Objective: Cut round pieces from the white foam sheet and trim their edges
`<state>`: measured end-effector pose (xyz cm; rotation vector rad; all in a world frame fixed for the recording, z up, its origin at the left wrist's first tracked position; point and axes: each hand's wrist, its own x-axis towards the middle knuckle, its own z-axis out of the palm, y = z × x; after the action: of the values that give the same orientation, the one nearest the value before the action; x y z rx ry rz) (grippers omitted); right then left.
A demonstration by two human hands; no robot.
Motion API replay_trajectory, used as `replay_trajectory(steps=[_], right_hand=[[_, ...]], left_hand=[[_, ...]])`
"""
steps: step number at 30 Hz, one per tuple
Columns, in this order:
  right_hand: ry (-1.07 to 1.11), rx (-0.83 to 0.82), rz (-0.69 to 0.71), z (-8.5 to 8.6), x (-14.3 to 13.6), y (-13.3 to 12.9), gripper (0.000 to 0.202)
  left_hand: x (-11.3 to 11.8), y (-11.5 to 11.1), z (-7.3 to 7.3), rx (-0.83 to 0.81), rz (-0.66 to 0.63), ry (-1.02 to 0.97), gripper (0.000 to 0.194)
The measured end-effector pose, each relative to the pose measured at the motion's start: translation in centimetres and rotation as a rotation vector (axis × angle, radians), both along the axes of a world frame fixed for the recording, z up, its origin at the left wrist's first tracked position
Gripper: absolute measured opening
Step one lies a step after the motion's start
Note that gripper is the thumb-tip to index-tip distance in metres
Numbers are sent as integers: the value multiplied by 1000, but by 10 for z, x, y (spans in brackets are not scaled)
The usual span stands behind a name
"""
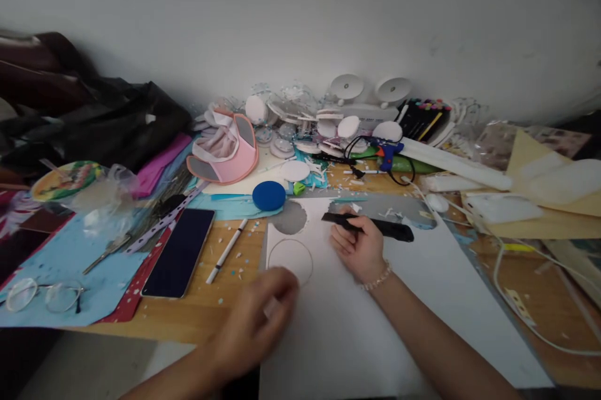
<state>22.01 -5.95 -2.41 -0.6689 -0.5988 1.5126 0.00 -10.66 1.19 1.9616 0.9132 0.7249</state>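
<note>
A large white sheet of paper [328, 331] lies in front of me, with a round hole cut near its upper left corner and a drawn circle [291, 261] below it. My right hand [359, 243] rests on the sheet, fingers wrapped around a black utility knife [387, 228]. Over the lower left edge of the drawn circle hovers my left hand [263, 315], its fingers curled and smeared by motion. Whether it holds anything cannot be made out. A blue round lid [268, 195] sits beyond the sheet's upper left corner.
Left of the paper are a white marker [227, 251], a phone [179, 253], scissors [107, 253] and glasses [47, 295]. A pink visor [225, 153], several white discs and a blue glue gun [389, 153] crowd the back. A white cable [500, 287] loops at right.
</note>
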Motion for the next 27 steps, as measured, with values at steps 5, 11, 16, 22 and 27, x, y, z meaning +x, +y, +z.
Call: replay_trajectory(steps=[5,11,16,22,27], right_hand=[[103,-53,-2,2,-1,-4,11],[162,-77,3,1,4,-6,11],[171,-72,3,0,6,-4,11],[123,-33,24,10,4,-3,10],[19,21,44,18,3,-2,10]], left_hand=[[-32,25,7,-482,413,-180,26],[-27,47,-7,-721,422,-290,47],[-20,65,-18,-711,420,-222,42],[-17,79,-12,-640,281,-110,33],[-4,84,-5,-493,136,-33,30]])
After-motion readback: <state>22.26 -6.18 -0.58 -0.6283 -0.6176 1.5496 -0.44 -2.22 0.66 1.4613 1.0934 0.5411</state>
